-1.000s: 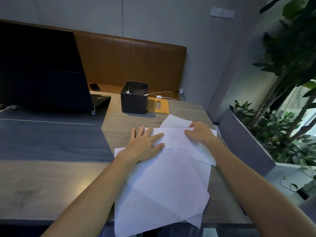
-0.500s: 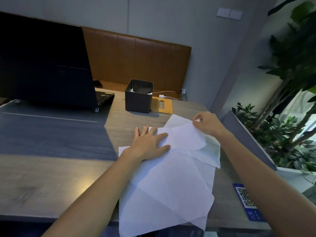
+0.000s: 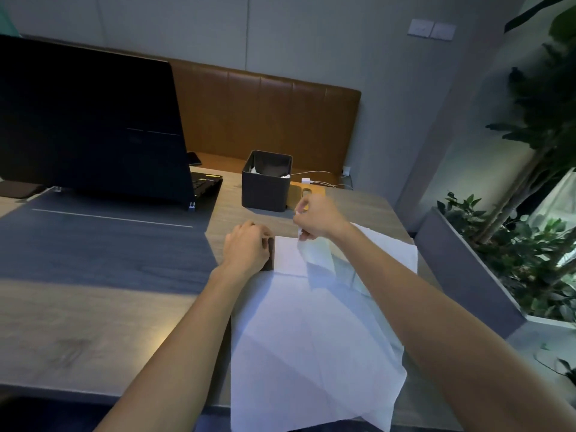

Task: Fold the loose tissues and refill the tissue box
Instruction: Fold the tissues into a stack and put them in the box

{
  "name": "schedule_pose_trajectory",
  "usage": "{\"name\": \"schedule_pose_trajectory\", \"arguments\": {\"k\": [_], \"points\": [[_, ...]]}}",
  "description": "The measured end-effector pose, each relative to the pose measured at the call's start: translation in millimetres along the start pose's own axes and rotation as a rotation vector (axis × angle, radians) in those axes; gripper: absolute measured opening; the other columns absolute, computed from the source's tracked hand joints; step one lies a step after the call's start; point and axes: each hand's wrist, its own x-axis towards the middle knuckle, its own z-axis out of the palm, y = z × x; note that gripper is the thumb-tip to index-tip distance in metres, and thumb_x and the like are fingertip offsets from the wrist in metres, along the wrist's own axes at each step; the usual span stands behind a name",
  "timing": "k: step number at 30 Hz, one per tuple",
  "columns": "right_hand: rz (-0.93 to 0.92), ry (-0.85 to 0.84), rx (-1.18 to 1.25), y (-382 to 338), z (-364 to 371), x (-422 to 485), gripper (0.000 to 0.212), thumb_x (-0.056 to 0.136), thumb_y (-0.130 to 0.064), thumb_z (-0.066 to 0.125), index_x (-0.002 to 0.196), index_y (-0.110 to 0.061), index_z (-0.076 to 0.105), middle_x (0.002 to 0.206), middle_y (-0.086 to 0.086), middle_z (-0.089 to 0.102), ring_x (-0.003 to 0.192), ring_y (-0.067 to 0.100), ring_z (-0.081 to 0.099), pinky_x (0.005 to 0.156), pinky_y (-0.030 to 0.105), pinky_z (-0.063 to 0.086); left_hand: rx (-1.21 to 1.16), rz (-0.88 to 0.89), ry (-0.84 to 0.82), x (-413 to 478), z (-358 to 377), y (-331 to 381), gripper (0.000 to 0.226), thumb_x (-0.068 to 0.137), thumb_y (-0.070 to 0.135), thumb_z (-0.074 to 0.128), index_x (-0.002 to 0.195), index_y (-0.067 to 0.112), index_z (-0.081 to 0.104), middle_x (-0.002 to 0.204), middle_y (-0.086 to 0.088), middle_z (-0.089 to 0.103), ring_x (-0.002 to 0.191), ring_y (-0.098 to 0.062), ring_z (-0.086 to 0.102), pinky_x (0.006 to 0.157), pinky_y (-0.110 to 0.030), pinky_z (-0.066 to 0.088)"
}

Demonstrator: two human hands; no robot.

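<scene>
Several loose white tissues [image 3: 311, 338] lie overlapped on the wooden table [image 3: 93, 322], reaching over its front edge. My right hand [image 3: 318, 218] pinches the edge of one tissue [image 3: 316, 255] and holds it lifted above the pile's far end, so the sheet hangs down from my fingers. My left hand [image 3: 246, 247] rests on the table with curled fingers, just left of the pile's far left edge; nothing shows in it. The dark square tissue box [image 3: 265, 188] stands open-topped behind my hands, with bits of white tissue inside.
An open black laptop [image 3: 93, 120] stands at the back left on a dark desk mat [image 3: 109, 244]. A wooden charging pad [image 3: 297, 193] with white cables lies right of the box. A grey planter [image 3: 467, 269] with green plants borders the table's right side.
My right hand has lifted the tissue's edge higher and toward the box. My left hand has come off the tissue, curled its fingers and moved to the pile's left edge.
</scene>
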Motion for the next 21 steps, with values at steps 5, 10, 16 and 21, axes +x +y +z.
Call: {"name": "schedule_pose_trajectory", "arguments": {"k": [5,10,16,21], "points": [[0.026,-0.033,0.072,-3.7,36.3,0.8,0.006,0.095,-0.017,0.062,0.099,-0.013,0.059,0.078,0.010,0.073,0.066,0.018,0.074,0.076,0.039,0.064,0.027,0.008,0.012,-1.6,-1.8,-1.5,0.022,0.098,0.017,0.059,0.114,0.023,0.072,0.108,-0.002,0.060,0.104,-0.025,0.056,0.088,-0.036,0.046],[0.008,0.042,0.083,4.7,40.1,-1.5,0.024,0.096,-0.043,0.058,0.099,-0.019,0.059,0.087,0.004,0.068,0.074,0.015,0.068,0.079,0.036,0.061,0.004,-0.008,0.010,-0.6,-1.8,1.7,0.028,0.098,0.014,0.058,0.122,0.023,0.068,0.116,-0.003,0.062,0.107,-0.024,0.057,0.094,-0.040,0.047],[-0.108,0.193,-0.118,44.8,24.3,-21.5,0.018,0.100,-0.029,0.053,0.102,-0.016,0.065,0.097,0.003,0.068,0.090,0.018,0.063,0.080,0.033,0.056,-0.061,0.154,-0.009,-2.0,11.2,7.1,0.041,0.104,0.037,0.047,0.144,0.029,0.050,0.141,0.000,0.051,0.129,-0.022,0.044,0.105,-0.039,0.037],[-0.070,0.171,-0.322,72.7,35.9,-49.1,0.037,0.104,-0.037,0.047,0.134,-0.017,0.052,0.137,0.005,0.052,0.118,0.019,0.053,0.100,0.028,0.045,0.208,0.213,-0.258,-7.7,19.2,21.1,0.053,0.104,0.055,0.033,0.153,0.035,0.034,0.161,0.002,0.027,0.147,-0.024,0.021,0.116,-0.044,0.017]]}}
